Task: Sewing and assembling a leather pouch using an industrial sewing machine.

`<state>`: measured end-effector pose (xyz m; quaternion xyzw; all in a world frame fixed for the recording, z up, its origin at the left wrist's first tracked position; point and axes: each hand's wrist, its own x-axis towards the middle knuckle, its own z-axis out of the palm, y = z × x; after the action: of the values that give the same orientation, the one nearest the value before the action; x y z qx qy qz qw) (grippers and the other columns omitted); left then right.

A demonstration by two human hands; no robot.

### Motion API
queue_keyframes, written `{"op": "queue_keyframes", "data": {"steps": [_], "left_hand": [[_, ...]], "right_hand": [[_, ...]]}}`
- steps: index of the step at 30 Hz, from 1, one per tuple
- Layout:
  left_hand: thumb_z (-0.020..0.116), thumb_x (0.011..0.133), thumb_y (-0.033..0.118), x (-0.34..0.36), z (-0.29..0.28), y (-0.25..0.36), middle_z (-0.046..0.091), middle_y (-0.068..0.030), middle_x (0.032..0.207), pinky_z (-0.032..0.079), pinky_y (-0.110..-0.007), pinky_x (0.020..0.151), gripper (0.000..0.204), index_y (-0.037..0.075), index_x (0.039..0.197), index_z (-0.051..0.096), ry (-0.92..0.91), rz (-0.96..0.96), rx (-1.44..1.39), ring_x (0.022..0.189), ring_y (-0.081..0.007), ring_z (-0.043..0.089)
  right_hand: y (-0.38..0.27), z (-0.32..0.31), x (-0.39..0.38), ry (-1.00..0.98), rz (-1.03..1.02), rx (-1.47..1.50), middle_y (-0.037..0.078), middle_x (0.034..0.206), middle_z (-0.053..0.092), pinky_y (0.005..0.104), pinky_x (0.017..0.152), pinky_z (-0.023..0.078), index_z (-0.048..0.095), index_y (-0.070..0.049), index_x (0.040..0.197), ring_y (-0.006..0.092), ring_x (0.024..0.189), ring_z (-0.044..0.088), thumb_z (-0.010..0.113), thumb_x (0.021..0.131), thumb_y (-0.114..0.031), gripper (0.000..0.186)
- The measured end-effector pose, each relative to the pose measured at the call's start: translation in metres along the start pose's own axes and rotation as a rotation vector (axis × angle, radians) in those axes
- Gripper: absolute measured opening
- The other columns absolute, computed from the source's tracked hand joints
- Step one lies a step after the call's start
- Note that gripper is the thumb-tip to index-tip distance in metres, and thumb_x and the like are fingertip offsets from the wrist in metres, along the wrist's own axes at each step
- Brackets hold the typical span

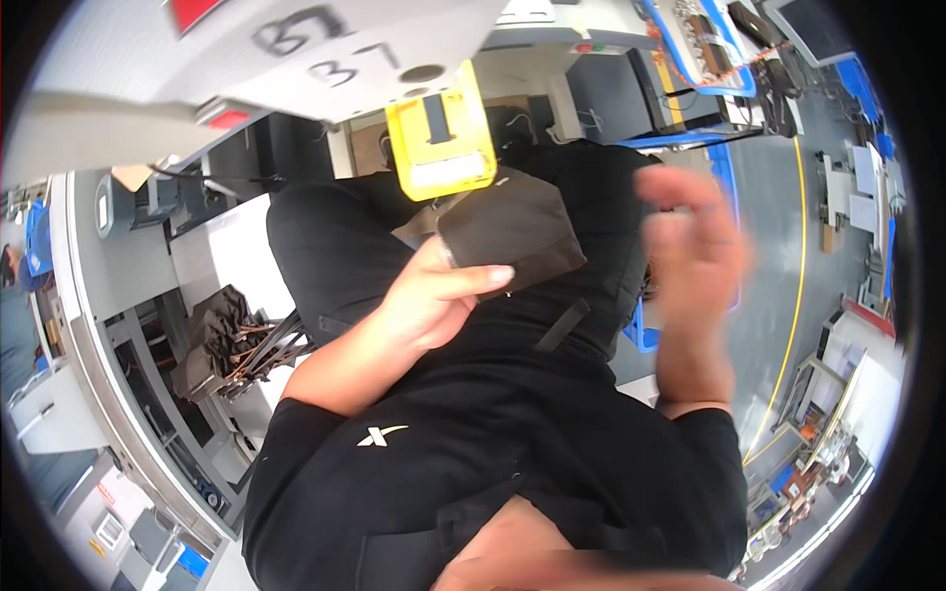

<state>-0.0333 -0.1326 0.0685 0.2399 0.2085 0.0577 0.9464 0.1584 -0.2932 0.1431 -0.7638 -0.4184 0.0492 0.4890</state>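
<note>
My left hand [443, 295] grips a flat dark brown fabric piece [517, 231] with what looks like a zip along its left edge, thumb on top, over my black-clad lap. Just beyond the piece, a yellow plate [443, 153] with a dark slot juts out from the white machine [286, 44]. My right hand [695, 246] is raised to the right of the piece, apart from it, with bent fingers smeared by motion, so I cannot tell its state.
A heap of dark straps and fabric [227, 340] lies at left beside a metal frame [182, 453]. Blue trays [695, 44] hold parts at top right. A grey floor [769, 246] with a yellow line and further benches [838, 394] are at right.
</note>
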Motion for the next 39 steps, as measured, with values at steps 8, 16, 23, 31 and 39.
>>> {"op": "queue_keyframes", "data": {"steps": [8,16,23,31,39], "left_hand": [[0.068,0.093,0.0,0.007,-0.008,-0.009,0.064,-0.0099,0.134,0.045,-0.036,0.109,0.048,-0.001,0.14,0.057,0.106,-0.065,0.195,0.126,-0.0199,0.058],[0.076,0.085,0.004,0.017,-0.017,-0.01,0.061,-0.0102,0.14,0.042,-0.041,0.114,0.07,-0.001,0.148,0.048,-0.053,-0.029,0.253,0.133,-0.0246,0.056],[0.073,0.088,0.009,0.004,0.005,-0.016,0.068,-0.008,0.123,0.048,-0.038,0.105,0.043,0.0,0.129,0.063,-0.106,0.0,0.337,0.117,-0.0207,0.063],[0.075,0.09,0.004,-0.016,-0.008,-0.018,0.066,-0.0064,0.129,0.047,-0.034,0.104,0.045,-0.001,0.133,0.06,0.009,-0.124,0.35,0.121,-0.0172,0.061],[0.071,0.092,0.0,-0.002,-0.004,-0.001,0.07,-0.0071,0.121,0.051,-0.034,0.098,0.04,-0.002,0.131,0.061,-0.015,-0.125,0.486,0.11,-0.0166,0.065]], "right_hand": [[0.013,-0.02,0.029,0.058,-0.287,0.268,0.012,0.115,0.068,0.0336,0.093,0.05,0.062,0.006,0.124,0.0194,0.104,0.064,0.049,0.106,-0.026,0.039],[0.017,-0.022,0.078,0.208,-0.384,-0.006,0.011,0.111,0.068,0.0334,0.089,0.051,0.064,0.005,0.119,0.0193,0.099,0.065,0.053,0.103,-0.025,0.036],[0.0,-0.068,-0.001,0.136,-0.111,-0.234,0.009,0.108,0.069,0.0333,0.085,0.051,0.065,0.003,0.115,0.0193,0.096,0.065,0.056,0.101,-0.024,0.033],[-0.005,-0.08,0.014,0.3,-0.127,-0.384,0.008,0.104,0.069,0.0332,0.08,0.052,0.067,0.001,0.111,0.0193,0.091,0.066,0.059,0.098,-0.024,0.029],[-0.029,-0.067,-0.004,0.303,0.048,-0.464,0.006,0.101,0.069,0.033,0.075,0.053,0.068,0.0,0.106,0.0192,0.087,0.067,0.062,0.095,-0.023,0.026]]}}
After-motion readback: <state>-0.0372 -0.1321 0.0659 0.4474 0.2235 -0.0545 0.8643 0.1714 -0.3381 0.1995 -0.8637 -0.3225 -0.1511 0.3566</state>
